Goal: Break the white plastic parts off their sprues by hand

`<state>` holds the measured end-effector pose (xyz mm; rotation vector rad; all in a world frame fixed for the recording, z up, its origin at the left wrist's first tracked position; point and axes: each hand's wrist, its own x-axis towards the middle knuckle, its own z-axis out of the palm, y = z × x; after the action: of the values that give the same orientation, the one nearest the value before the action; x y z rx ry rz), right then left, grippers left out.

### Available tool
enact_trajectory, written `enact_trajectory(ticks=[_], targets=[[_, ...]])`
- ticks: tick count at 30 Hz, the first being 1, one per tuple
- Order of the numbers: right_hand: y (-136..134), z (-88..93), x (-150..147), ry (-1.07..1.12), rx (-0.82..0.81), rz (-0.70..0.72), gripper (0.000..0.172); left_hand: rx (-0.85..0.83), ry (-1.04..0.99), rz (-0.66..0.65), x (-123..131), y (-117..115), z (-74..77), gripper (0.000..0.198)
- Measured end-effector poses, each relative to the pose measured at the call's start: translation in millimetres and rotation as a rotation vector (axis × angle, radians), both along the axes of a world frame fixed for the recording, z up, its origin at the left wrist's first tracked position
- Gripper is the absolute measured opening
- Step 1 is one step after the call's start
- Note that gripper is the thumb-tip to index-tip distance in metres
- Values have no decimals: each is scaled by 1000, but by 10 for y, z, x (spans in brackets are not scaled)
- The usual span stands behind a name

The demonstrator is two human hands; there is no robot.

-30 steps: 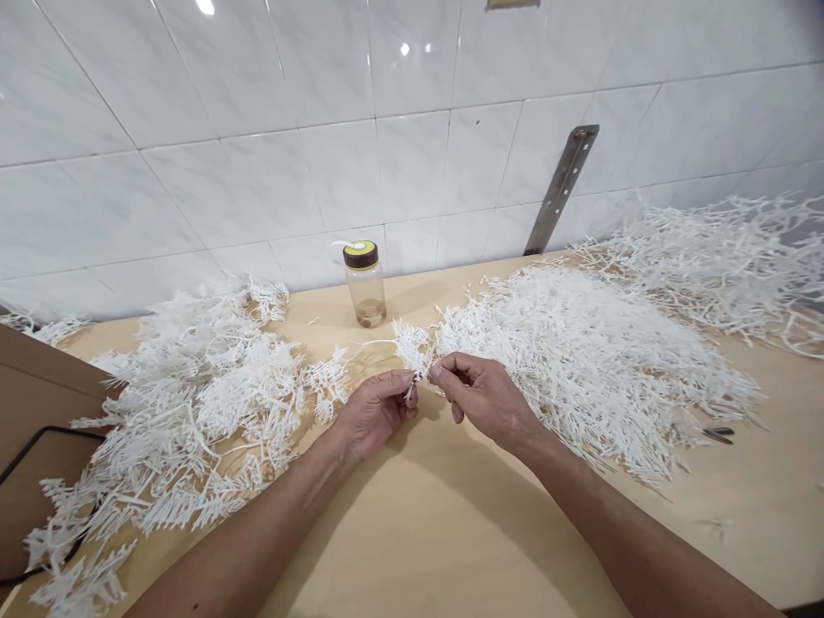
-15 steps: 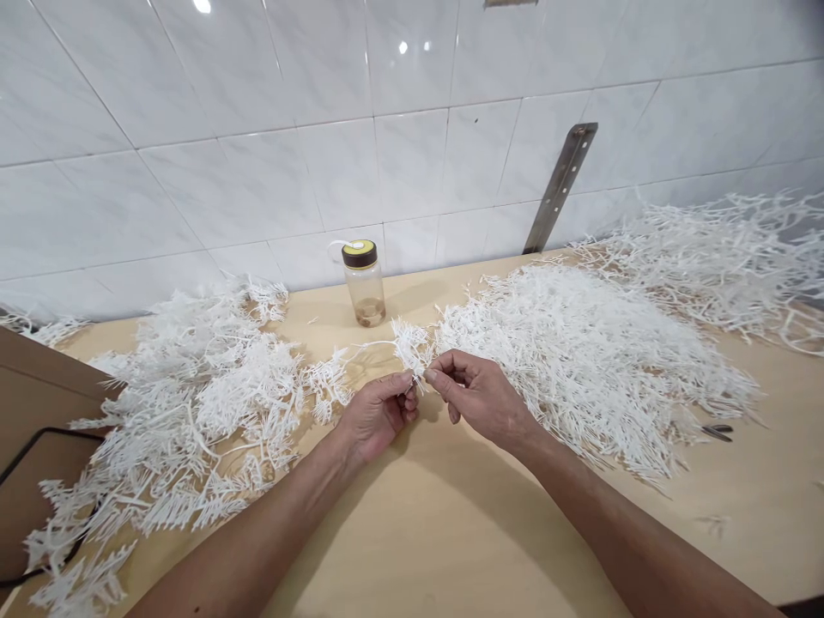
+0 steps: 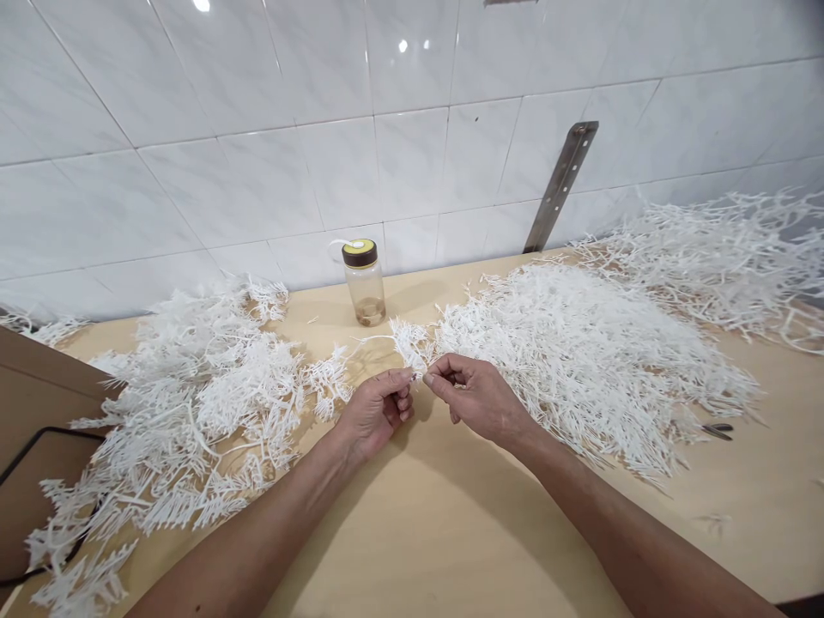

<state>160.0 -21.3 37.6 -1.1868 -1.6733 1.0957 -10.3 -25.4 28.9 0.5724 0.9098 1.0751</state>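
Note:
White plastic artificial-plant sprigs lie all about my hands. A sprig with a thin stem and a bushy white tip [image 3: 410,341] lies just beyond my fingertips. My left hand [image 3: 379,408] is closed, its thumb and index finger pinching a small white piece of sprig, mostly hidden. Close by on the right, my right hand [image 3: 473,395] also pinches at this piece between thumb and index finger. Both hands meet above the table, a small gap between their fingertips. One loose white cluster [image 3: 328,378] rests left of them.
A large heap of white sprigs [image 3: 592,360] covers the right side, with dark-handled scissors [image 3: 717,431] at its edge. Another heap [image 3: 212,403] lies left beside a cardboard box [image 3: 45,412]. A clear bottle [image 3: 366,287] stands near the tiled wall, and a metal bracket [image 3: 561,187] leans there.
Both hands stay nearly in place, the fingertips shifting slightly. The bushy tip beyond them has moved a little toward the left.

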Motion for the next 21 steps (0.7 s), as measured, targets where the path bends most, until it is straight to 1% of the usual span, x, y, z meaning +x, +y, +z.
enact_trajectory(ticks=[4, 9, 14, 16, 19, 21], targets=[[13, -26, -5, -11, 20, -18, 20, 84, 110, 9, -13, 9, -11, 33], [-13, -64, -45, -53, 109, -42, 16, 165, 220, 47, -30, 21, -34, 37], [-49, -60, -69, -81, 180, -51, 11, 245, 332, 33, -33, 22, -84, 40], [-82, -16, -74, -68, 181, -20, 12, 252, 335, 36, -45, 36, -100, 41], [-146, 72, -89, -5, 134, 114, 13, 224, 301, 89, -87, 87, -106, 41], [-163, 106, -92, 27, 111, 163, 15, 207, 255, 108, -118, 124, -96, 40]])
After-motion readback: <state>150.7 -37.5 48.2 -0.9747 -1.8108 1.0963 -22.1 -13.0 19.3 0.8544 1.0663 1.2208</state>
